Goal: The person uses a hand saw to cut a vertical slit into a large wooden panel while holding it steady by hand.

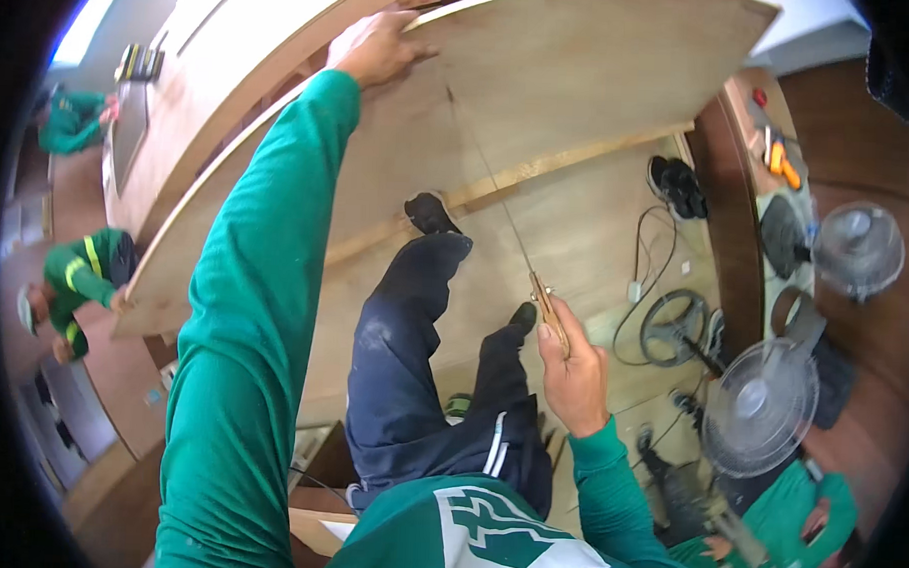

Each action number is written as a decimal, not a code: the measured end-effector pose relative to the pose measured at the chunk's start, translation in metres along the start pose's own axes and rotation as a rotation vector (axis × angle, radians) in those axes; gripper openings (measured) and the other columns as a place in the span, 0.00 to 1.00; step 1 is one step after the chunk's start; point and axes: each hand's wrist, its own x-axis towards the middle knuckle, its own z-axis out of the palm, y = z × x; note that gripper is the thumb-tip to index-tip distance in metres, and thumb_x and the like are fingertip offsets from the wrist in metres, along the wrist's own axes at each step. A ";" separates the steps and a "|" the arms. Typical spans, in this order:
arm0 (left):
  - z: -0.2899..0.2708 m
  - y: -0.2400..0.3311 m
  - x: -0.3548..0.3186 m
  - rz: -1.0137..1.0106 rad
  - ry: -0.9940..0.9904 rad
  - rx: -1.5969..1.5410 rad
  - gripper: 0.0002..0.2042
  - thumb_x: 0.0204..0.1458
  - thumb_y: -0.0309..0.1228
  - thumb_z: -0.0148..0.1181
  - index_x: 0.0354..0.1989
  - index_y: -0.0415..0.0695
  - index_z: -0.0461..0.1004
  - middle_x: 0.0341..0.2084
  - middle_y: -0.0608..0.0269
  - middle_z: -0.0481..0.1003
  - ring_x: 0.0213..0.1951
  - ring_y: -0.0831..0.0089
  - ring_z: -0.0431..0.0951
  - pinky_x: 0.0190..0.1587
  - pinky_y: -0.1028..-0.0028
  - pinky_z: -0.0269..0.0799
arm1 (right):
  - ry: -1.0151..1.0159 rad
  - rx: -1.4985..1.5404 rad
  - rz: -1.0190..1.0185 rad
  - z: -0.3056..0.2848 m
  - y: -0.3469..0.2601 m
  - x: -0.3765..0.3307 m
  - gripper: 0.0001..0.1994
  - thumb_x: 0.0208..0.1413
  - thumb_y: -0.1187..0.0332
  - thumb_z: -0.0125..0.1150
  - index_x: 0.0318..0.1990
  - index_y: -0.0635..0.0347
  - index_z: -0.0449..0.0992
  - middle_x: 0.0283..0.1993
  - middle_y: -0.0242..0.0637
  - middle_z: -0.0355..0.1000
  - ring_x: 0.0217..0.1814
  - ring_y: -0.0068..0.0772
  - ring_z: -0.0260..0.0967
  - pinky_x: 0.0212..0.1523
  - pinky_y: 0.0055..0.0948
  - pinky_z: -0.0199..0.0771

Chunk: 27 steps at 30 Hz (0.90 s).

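Observation:
A large pale plywood sheet (572, 68) stands tilted in front of me. My left hand (375, 49), on a green-sleeved arm stretched upward, grips its upper edge. My right hand (572, 373) is closed around a small brown wooden-handled tool (549, 305) and presses its thin blade or line against the sheet's lower part. A fine straight line (488, 175) runs up the sheet from that tool. My dark-trousered legs and black shoes (429, 215) are planted on the wooden floor panels below.
Two people in green shirts (80, 271) work at the far left beside long boards. A third person in green (796, 526) crouches at the lower right. Two standing fans (761, 407), cables, black shoes and tools lie on the right.

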 end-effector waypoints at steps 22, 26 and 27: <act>0.001 0.005 -0.017 -0.108 -0.109 0.021 0.31 0.65 0.60 0.72 0.72 0.57 0.83 0.61 0.55 0.88 0.63 0.49 0.87 0.68 0.48 0.82 | -0.055 -0.121 0.075 0.041 0.004 0.030 0.27 0.81 0.55 0.63 0.78 0.62 0.77 0.55 0.66 0.87 0.51 0.69 0.88 0.50 0.52 0.86; 0.008 -0.012 -0.027 -0.032 0.028 0.067 0.28 0.62 0.56 0.75 0.67 0.55 0.87 0.53 0.51 0.91 0.57 0.52 0.92 0.62 0.51 0.87 | 0.032 -0.194 -0.152 0.130 -0.003 0.192 0.26 0.83 0.52 0.56 0.73 0.61 0.81 0.57 0.68 0.85 0.58 0.73 0.84 0.61 0.61 0.83; 0.000 0.008 -0.022 -0.053 -0.013 0.128 0.26 0.62 0.54 0.74 0.64 0.55 0.89 0.54 0.51 0.91 0.58 0.49 0.91 0.62 0.47 0.87 | 0.068 -0.354 -0.493 0.126 0.020 0.218 0.23 0.84 0.56 0.55 0.70 0.63 0.84 0.64 0.67 0.83 0.67 0.71 0.81 0.68 0.57 0.81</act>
